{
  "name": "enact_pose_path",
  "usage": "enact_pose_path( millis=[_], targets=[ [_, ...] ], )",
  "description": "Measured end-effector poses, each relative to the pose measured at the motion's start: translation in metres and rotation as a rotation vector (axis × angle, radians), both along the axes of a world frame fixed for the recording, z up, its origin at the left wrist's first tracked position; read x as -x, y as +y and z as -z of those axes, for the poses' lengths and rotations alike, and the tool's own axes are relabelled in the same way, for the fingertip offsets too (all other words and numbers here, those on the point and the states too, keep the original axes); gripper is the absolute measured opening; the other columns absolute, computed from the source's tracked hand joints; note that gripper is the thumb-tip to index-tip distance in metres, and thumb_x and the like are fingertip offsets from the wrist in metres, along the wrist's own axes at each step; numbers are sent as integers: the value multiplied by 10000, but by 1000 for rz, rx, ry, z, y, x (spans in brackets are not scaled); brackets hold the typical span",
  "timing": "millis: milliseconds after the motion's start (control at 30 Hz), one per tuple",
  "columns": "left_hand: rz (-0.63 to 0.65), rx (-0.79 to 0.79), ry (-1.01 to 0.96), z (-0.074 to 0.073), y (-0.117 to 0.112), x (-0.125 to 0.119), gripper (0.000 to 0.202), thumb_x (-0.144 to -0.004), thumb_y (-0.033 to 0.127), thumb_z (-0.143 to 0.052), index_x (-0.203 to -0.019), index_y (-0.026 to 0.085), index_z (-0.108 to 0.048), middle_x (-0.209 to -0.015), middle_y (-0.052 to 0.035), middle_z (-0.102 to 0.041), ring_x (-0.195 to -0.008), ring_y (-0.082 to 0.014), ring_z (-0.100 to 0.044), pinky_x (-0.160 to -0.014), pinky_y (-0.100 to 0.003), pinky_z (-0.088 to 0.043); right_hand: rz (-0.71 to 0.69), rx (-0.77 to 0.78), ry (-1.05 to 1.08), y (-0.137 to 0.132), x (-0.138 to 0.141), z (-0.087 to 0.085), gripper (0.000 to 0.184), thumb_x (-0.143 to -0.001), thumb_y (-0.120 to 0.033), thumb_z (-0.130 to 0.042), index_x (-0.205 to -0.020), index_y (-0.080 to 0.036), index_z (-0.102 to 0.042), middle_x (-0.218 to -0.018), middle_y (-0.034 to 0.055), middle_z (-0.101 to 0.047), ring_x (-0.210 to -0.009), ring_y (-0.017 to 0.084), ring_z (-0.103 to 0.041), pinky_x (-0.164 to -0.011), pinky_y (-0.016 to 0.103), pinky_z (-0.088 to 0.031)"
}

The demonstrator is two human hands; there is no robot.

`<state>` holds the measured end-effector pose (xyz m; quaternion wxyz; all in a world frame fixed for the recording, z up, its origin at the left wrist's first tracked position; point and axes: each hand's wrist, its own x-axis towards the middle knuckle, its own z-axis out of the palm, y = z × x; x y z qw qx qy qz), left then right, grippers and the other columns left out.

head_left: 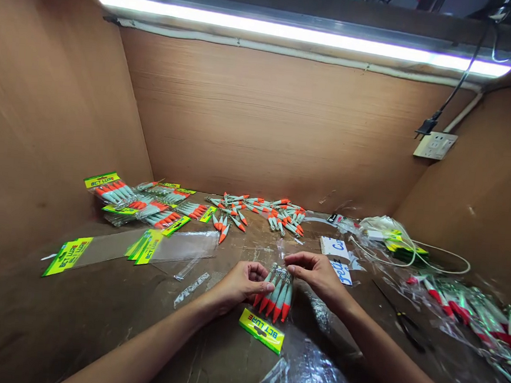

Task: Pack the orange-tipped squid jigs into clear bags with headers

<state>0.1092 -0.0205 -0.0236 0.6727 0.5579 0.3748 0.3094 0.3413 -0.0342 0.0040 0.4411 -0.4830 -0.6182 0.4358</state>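
Observation:
A row of several orange-tipped, pale green fishing lures (276, 294) lies fanned on the brown table, tips toward me. My left hand (242, 283) pinches the left side of this row with thumb and fingers. My right hand (313, 273) holds the top of the row from the right. Just below the lures lies a clear bag with a yellow "BCT LURE" header card (262, 331).
Loose lures (258, 210) lie at the back centre. Filled packs (137, 203) are piled at the back left. Empty header bags (142, 246) lie left. White cable (414, 251), paper labels (336, 254), scissors (400, 318) and other lures (467, 311) sit to the right. Brown walls enclose the table.

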Motion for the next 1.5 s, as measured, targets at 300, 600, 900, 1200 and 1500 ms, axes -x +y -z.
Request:
enact_pose_path(
  millis=[300,600,900,1200,1500],
  targets=[
    [17,-110,-132,-12,0,-12,512,-786,517,-749,-1090,106,-728,-917,-86,-739,-752,-175,-642,-685,-248,-449,-177,10,26,-1,6,3,332,-778,-413,-756,-1007,-173,-756,-959,64,-761,-886,218,-682,-853,358,-521],
    [-175,-261,-104,-8,9,-7,430,-816,439,-689,-1070,95,-737,-906,-107,-752,-859,-236,-666,-763,-292,-473,78,-661,-568,6,38,-17,250,-941,-279,-587,-1159,-258,-708,-1269,108,-598,-1172,264,-553,-988,425,-463],
    [-303,-705,304,-20,5,7,375,-957,327,-430,-758,130,-680,-675,13,-616,-636,-135,-518,-567,-218,-292,52,-814,-1143,8,78,-31,168,-960,-135,-518,-1071,-188,-633,-1154,93,-646,-1000,234,-581,-855,343,-463],
    [-289,-747,423,-21,-6,3,346,-918,280,-459,-659,140,-639,-603,5,-575,-570,-133,-501,-531,-235,-229,19,-763,-1221,10,76,-30,133,-933,-103,-536,-852,-182,-607,-871,46,-654,-775,181,-604,-675,275,-409],
    [-275,-806,492,-22,-8,4,313,-919,243,-441,-698,155,-643,-589,21,-534,-572,-122,-481,-544,-236,-228,-30,-775,-986,-3,65,-19,157,-965,-114,-508,-996,-190,-643,-975,56,-689,-896,177,-626,-802,263,-441]
  ],
)
